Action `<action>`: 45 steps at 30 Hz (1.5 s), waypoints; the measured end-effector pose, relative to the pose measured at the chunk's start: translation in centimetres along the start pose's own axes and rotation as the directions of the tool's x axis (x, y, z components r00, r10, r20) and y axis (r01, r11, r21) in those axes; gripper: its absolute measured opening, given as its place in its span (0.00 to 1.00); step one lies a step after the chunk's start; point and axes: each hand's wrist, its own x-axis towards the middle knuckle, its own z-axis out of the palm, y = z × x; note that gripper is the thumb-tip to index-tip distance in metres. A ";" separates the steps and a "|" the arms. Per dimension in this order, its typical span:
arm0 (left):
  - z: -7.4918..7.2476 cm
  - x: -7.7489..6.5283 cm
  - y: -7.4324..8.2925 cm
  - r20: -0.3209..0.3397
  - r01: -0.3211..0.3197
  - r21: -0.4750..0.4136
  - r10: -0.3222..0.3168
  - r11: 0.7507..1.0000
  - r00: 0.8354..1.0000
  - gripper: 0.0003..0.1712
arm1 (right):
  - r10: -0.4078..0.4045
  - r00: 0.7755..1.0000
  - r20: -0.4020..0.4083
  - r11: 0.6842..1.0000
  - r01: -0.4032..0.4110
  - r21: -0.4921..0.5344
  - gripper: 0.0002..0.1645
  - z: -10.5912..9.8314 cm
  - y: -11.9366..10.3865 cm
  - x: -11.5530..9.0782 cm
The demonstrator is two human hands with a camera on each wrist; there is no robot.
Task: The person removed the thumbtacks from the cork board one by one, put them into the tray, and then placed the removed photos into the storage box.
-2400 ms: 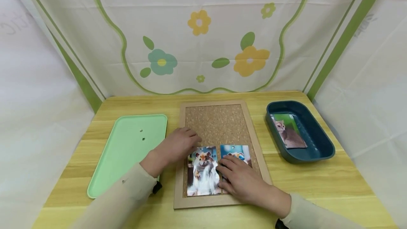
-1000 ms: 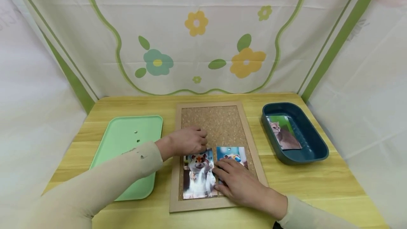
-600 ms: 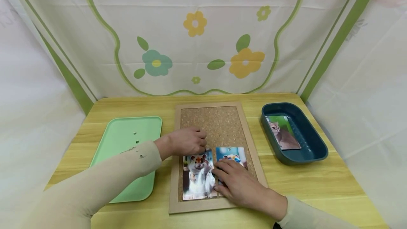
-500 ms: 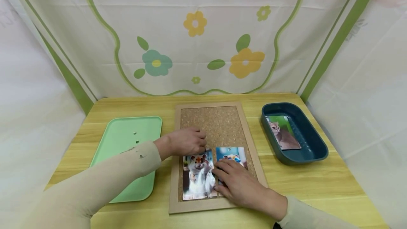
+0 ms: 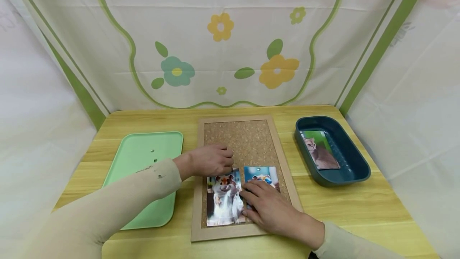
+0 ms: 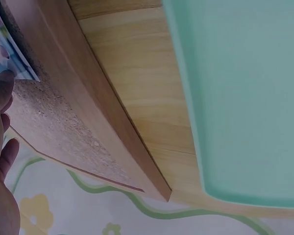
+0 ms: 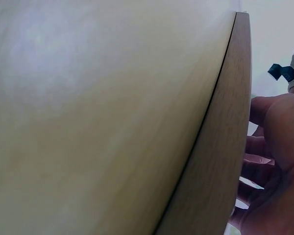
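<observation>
The right hand (image 5: 267,207), fingers slightly spread, rests on the glossy right photo (image 5: 270,173), topped by one stud (image 5: 258,169); the left hand (image 5: 212,160) bends at the left photo's (image 5: 224,211) top edge, and whether it pinches anything I cannot tell. Both oblong photos lie on one grainy cork board (image 5: 240,139), wood-framed. Two tiny studs (image 5: 152,151) dot one smooth green tray (image 5: 143,143); one rounded blue tub (image 5: 345,169) holds one cat photo (image 5: 321,153). Behind hangs creased, flowered cloth (image 5: 201,111)
</observation>
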 end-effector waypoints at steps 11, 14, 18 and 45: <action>0.5 -0.3 0.4 -0.013 0.031 -0.017 -0.031 0.999 0.999 0.12 | -0.003 1.000 -0.002 1.000 0.003 0.002 0.27 0.0 0.0 0.0; 0.5 -0.2 0.5 0.023 0.040 -0.014 -0.040 0.999 0.999 0.14 | -0.005 1.000 -0.006 1.000 0.005 0.002 0.27 0.1 0.0 0.0; 0.5 -0.3 0.6 0.036 0.047 -0.021 -0.047 0.999 0.998 0.15 | -0.007 1.000 -0.009 1.000 0.007 0.002 0.27 0.1 0.0 0.0; 0.5 -0.5 0.3 -0.020 0.040 -0.013 -0.041 0.999 0.999 0.12 | 0.013 1.000 0.011 1.000 -0.014 0.014 0.28 0.1 -0.1 0.0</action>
